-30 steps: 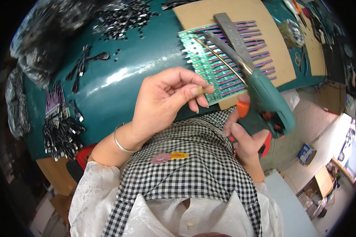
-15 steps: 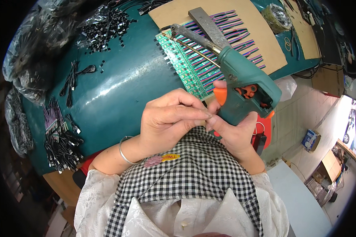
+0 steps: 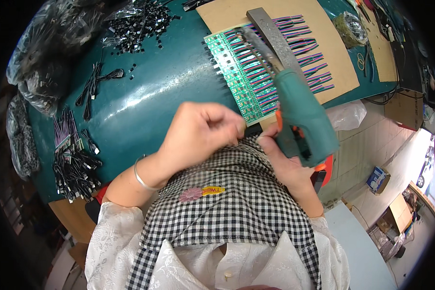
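Soldering gun (image 3: 302, 99) clasped by right hand (image 3: 291, 171), left hand (image 3: 193, 135) blurred, grip unclear, circuit boards (image 3: 233, 79) at cardboard (image 3: 340, 67) edge, tabletop (image 3: 145, 87) stretching left.

1. Soldering gun (image 3: 304, 104) — green body, orange trigger, worn metal barrel; held in the right hand (image 3: 286, 164), slightly blurred, its nose angled up and left over the wired panel; contact cannot be told
2. Circuit-board panel (image 3: 234, 79) — green, long, lined with small components; lying slanted above the left hand (image 3: 198, 133)
3. Wires (image 3: 310, 59) in dark, pink and blue bundles, fanning rightward from the panel, partly beneath a dark bar (image 3: 274, 38)
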The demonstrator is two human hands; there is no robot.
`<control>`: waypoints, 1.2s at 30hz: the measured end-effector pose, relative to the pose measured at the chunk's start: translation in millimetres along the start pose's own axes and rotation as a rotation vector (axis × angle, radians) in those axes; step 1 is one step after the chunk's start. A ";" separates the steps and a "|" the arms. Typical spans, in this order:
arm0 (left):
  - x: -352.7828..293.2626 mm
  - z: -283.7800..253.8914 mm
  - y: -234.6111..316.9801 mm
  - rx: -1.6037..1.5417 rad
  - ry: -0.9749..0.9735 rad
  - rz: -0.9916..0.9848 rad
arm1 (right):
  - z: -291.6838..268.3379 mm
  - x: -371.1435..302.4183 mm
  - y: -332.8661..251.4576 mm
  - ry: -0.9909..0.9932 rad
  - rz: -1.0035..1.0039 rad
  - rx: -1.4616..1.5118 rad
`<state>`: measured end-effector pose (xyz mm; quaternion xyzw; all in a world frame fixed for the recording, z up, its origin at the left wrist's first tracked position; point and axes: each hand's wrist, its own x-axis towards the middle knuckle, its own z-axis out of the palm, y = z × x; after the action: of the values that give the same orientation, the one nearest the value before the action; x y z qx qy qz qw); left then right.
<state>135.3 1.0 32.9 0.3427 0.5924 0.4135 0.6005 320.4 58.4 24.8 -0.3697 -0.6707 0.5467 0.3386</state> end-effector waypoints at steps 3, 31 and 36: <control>18.6 -8.9 -15.1 -0.239 0.132 -0.077 | -8.0 -3.0 -4.4 0.045 -0.056 0.063; 34.7 -14.8 -17.7 -0.244 0.166 -0.111 | -70.8 -58.8 23.1 -0.092 0.187 0.222; 34.7 -14.5 -17.4 -0.243 0.167 -0.109 | -65.5 -55.1 21.9 -0.077 0.177 0.255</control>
<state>121.0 23.8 1.4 0.1994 0.6037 0.4761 0.6076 406.8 45.2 11.9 -0.3601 -0.5732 0.6689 0.3071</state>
